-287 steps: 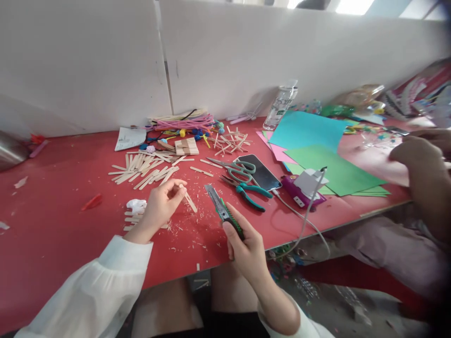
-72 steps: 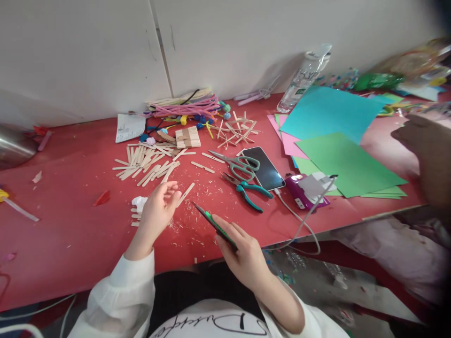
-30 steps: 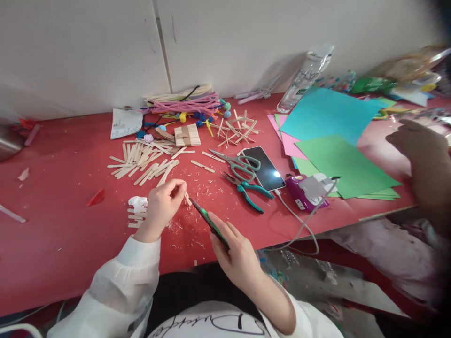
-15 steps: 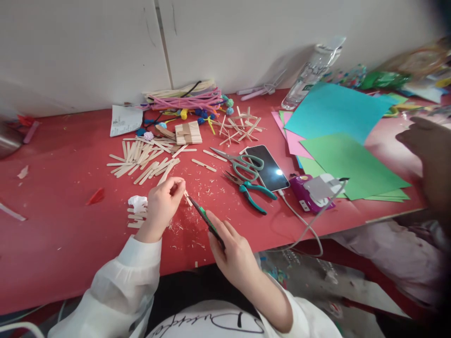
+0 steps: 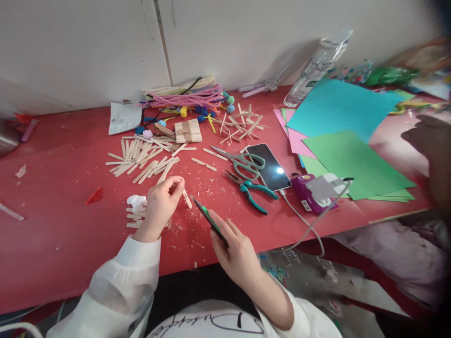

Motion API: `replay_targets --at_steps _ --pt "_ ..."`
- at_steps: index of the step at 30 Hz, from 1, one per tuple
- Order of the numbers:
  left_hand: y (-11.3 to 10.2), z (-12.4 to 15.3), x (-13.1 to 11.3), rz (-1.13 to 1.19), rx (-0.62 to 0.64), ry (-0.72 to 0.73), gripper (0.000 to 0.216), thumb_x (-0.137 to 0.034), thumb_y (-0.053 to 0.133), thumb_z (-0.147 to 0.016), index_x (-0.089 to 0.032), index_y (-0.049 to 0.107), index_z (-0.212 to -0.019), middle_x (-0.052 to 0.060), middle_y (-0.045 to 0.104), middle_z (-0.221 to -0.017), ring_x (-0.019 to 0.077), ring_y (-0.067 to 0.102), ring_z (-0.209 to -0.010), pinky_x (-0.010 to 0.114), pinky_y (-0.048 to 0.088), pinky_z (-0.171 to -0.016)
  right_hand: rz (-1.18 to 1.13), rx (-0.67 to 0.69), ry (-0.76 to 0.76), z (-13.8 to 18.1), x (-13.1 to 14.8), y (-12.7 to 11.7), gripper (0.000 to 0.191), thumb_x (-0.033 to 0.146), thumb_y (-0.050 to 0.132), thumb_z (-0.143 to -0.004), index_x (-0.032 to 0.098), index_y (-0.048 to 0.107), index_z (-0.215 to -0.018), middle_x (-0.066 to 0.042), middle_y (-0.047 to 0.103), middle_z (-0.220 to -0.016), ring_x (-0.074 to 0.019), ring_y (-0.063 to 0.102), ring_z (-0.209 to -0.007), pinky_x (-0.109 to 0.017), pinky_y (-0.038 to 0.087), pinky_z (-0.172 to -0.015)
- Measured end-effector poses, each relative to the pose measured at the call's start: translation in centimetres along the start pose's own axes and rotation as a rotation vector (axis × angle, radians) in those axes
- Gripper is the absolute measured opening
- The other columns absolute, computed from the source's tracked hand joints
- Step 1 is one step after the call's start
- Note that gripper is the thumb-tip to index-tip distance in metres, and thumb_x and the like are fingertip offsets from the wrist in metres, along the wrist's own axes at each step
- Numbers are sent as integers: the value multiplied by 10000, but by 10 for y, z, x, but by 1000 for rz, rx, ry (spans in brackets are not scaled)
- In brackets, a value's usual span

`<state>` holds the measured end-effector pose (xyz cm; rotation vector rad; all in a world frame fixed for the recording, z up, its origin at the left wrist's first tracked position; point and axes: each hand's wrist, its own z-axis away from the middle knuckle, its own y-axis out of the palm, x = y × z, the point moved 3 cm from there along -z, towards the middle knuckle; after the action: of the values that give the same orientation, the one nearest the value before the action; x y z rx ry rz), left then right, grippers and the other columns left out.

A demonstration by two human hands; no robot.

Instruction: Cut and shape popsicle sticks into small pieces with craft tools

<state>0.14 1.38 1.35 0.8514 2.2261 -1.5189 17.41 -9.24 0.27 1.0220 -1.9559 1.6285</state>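
Between the thumb and fingers of my left hand (image 5: 162,202) is a wooden craft stick (image 5: 187,199), its free end pointing down and to the right. My right hand (image 5: 235,249) is wrapped round a dark utility knife (image 5: 210,220) with green on its body. The knife's tip is just right of the stick, with a small gap between them. Wood shavings (image 5: 176,226) lie scattered on the red table below. Left of my left wrist, a few craft sticks (image 5: 133,224) stick out beside a crumpled white tissue (image 5: 136,203). A pile of craft sticks (image 5: 141,157) spreads beyond my left hand.
Scissors (image 5: 246,166) overlap a phone (image 5: 270,170), with teal-handled pliers (image 5: 253,190) nearer me. A cable runs by a purple power adapter (image 5: 306,199). Coloured paper (image 5: 355,162) and a clear bottle (image 5: 310,75) stand right. Another person's hand (image 5: 428,138) is at the far right.
My right hand has drawn the knife slightly right and down, opening a gap from the stick, so more of the stick shows. My left hand is nearly unmoved. The view has shifted a little.
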Motion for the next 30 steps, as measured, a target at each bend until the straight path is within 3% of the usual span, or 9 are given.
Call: replay_targets --at_steps 18,30 --pt "1 0 2 34 7 -12 213 -346 518 -857 -195 665 -825 -4 689 -659 123 600 -545 207 452 -578 -11 30 -10 0 3 3 419 161 367 -894 132 475 -1298 -58 589 -764 -144 572 -522 -242 513 -503" --pt "0 1 -2 17 9 -39 204 -347 521 -850 -204 662 -813 -13 688 -654 127 616 -566 203 455 -592 32 47 10 2 10 6 413 162 342 -903 62 472 -1282 -98 615 -774 -176 604 -536 -273 527 -487"
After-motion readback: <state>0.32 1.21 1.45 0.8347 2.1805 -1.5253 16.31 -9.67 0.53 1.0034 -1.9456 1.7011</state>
